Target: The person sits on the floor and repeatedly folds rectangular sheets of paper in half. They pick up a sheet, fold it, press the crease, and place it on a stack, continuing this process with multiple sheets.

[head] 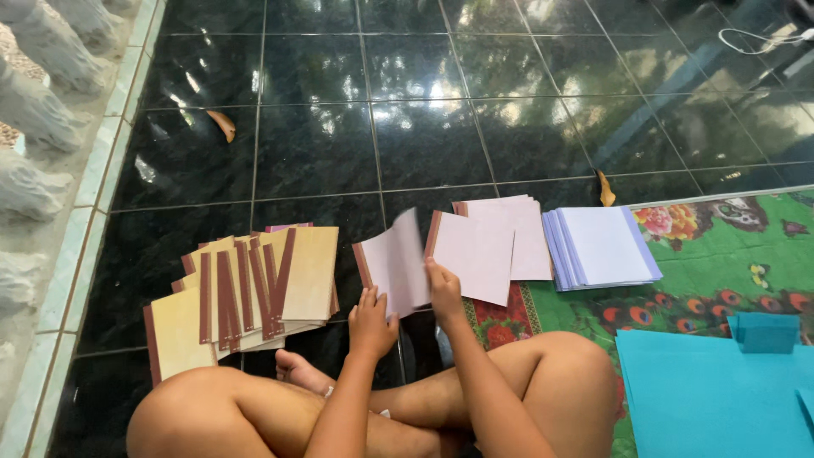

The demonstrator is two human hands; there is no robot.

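1. Head view: the person sits cross-legged on a dark glossy tiled floor [424,127], knees bare at the bottom of the picture, both arms reaching forward.
2. The left hand [371,321] rests against the near edge of a pale pink booklet [392,265] with a brown spine, fingers spread a little and lying on the cover rather than pinched round it.
3. The right hand [443,291] has its fingers together, clamped on the booklet's lifted pages, which curve upward and look blurred.
4. The booklet lies on the floor right in front of the shins, between two other piles.
5. To its left, a fanned heap of cream booklets [246,293] with maroon spines lies near but apart.
6. Just to its right, a pink stack [500,242] overlaps the edge of a green flowered mat [729,271].
7. Further right on the mat sits a pile of white-and-blue sheets [604,246].
8. Turquoise paper sheets [712,399] cover the mat's near right corner.
9. Two dry leaves [222,124] lie on the tiles; a white balustrade [38,127] lines the left edge.
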